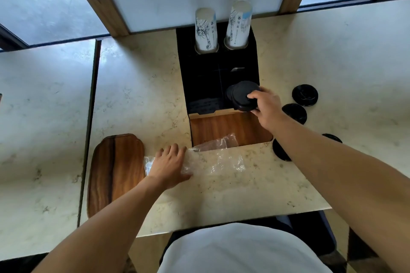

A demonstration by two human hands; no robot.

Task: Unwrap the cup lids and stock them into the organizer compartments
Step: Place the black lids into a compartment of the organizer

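Okay, my right hand (267, 106) grips a stack of black lids (243, 97), fingers curled round it, over the front right compartment of the black organizer (199, 77). My left hand (168, 165) lies flat, fingers straight, on the clear plastic wrapper (219, 157) on the desk (137, 95). Loose lids (305, 95) sit right of the organizer.

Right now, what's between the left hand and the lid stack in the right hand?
In the head view, the clear plastic wrapper runs from under the left hand toward the wooden tray, which lies just before the lid stack in the right hand.
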